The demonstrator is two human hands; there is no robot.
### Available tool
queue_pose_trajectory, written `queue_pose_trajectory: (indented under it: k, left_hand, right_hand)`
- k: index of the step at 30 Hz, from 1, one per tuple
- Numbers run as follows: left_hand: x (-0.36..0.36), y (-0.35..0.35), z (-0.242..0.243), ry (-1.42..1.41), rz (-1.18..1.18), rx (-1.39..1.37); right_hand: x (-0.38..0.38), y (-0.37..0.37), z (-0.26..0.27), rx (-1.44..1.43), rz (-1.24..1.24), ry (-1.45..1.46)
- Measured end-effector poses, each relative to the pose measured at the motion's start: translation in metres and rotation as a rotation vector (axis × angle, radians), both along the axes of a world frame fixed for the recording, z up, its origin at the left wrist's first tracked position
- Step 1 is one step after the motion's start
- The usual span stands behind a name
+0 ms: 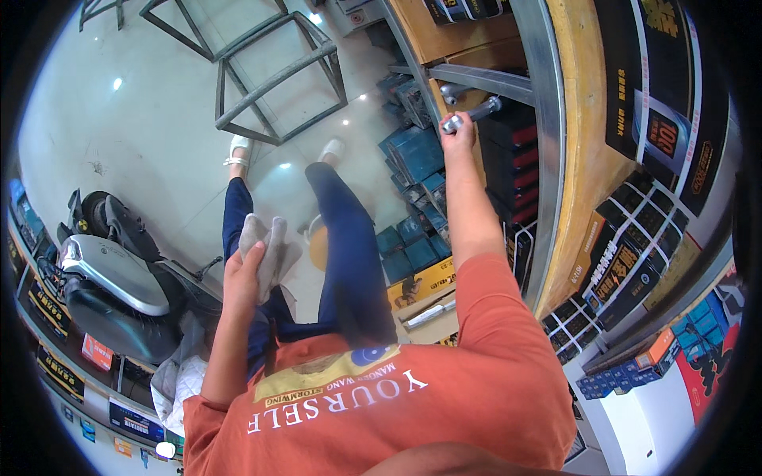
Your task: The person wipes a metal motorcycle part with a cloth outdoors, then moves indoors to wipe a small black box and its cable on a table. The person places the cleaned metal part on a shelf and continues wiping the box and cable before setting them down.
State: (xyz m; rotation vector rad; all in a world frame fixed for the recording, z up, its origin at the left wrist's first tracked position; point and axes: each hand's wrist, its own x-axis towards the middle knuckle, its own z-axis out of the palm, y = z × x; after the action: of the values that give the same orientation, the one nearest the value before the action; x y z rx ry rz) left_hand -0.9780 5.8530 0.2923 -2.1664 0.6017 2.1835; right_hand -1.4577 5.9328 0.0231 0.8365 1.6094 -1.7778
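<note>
My left hand is at the centre left, closed around a pair of grey cloth gloves or rags; which of the two I cannot tell. My right hand reaches forward to a metal-framed shelf, its fingers around a shiny cylindrical metal part with a rounded end. Beyond it, a similar metal part lies by the shelf's crossbar.
Stacked dark teal boxes stand on the floor beside the shelf. Grey metal frames are ahead. An electric scooter is at the left. Strapped black cartons sit on the wooden shelf top at the right.
</note>
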Motion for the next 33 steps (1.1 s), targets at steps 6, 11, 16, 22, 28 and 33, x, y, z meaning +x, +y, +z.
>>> queue_pose_trajectory:
  k: [6, 11, 16, 22, 28, 33]
  left_hand:
    - [-0.022, 0.008, -0.001, 0.011, -0.001, -0.002]
    - [-0.035, 0.014, -0.003, 0.077, -0.016, 0.023]
    - [-0.038, 0.018, -0.007, 0.061, -0.039, 0.057]
    - [-0.037, 0.017, -0.011, 0.041, -0.047, 0.022]
    - [-0.04, 0.012, -0.012, 0.06, -0.04, 0.037]
    - [-0.043, 0.014, -0.014, 0.121, 0.011, 0.04]
  right_hand:
    - [-0.051, 0.004, -0.048, -0.016, 0.099, 0.025]
    - [-0.084, 0.019, -0.082, 0.122, 0.015, -0.02]
    - [-0.093, 0.013, -0.096, 0.34, -0.076, 0.153]
    - [-0.088, 0.0, -0.094, 0.299, -0.072, 0.04]
    - [-0.054, 0.0, -0.053, 0.36, 0.08, -0.192]
    - [-0.036, -0.02, -0.048, -0.094, -0.054, -0.172]
